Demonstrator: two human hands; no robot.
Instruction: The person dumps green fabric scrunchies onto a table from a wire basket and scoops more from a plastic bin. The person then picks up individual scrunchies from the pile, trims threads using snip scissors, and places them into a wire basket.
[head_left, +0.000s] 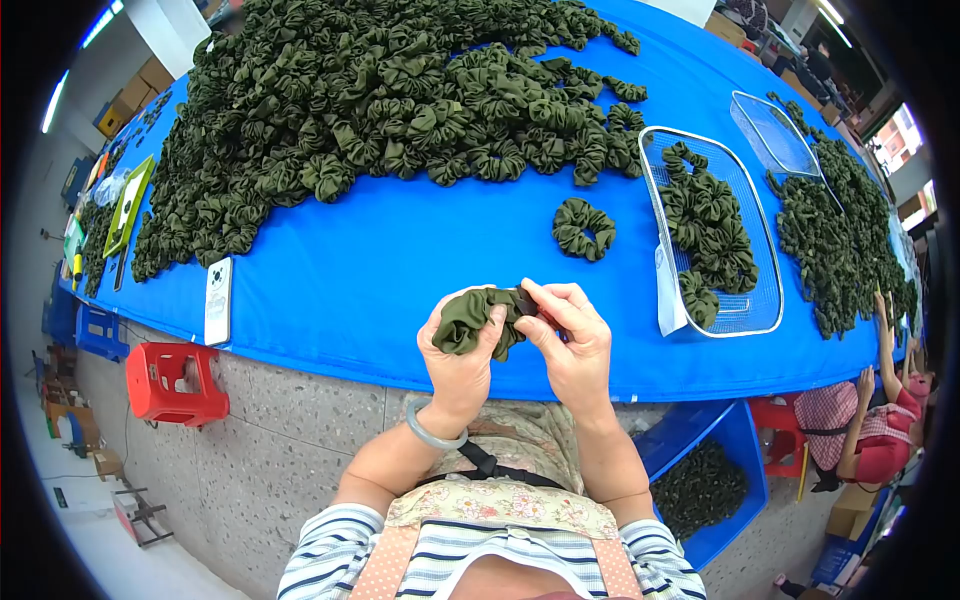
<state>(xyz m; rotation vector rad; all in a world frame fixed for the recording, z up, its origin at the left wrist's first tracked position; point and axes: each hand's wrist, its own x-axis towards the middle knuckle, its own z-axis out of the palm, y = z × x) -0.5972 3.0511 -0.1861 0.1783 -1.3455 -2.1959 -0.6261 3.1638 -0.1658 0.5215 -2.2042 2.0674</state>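
Note:
A dark green fabric scrunchie (463, 320) is held up in front of me, above the near edge of the blue-covered table. My left hand (456, 372) wraps round its bunched side, with the thumb pressed on the cloth. At the scrunchie's right end, the thumb and fingers of my right hand (574, 345) pinch a small darker part (525, 302), which I cannot make out clearly. Beyond my hands, a single loose scrunchie (583, 230) lies flat on the cloth.
A large scrunchie pile (400, 100) covers the table's far side. At right stands a wire basket (778, 290) holding several scrunchies; a white phone-like object (218, 302) lies at left. Below are a red stool (175, 385) and a blue bin (755, 480). A co-worker (880, 425) reaches in at right.

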